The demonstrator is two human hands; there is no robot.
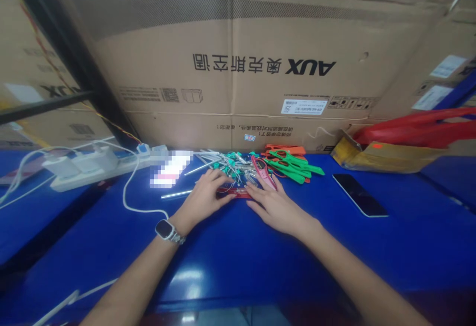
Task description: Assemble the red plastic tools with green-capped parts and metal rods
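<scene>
A slim red plastic casing lies crosswise on the blue table, with thin wires and small parts showing in it. My left hand has its thumb and fingers around the casing's left end. At the right end, my right hand steadies it between thumb and fingers. A pink-red casing half leans just behind my right fingers. Beyond both hands is a loose heap of silver metal rods with green ends. Fingers partly hide the red casing, and its small parts are blurred.
Green plastic casings and orange ones are stacked right of the heap. A dark phone lies farther right, near an open carton. A white power strip with cables and a bright pixelated screen are left.
</scene>
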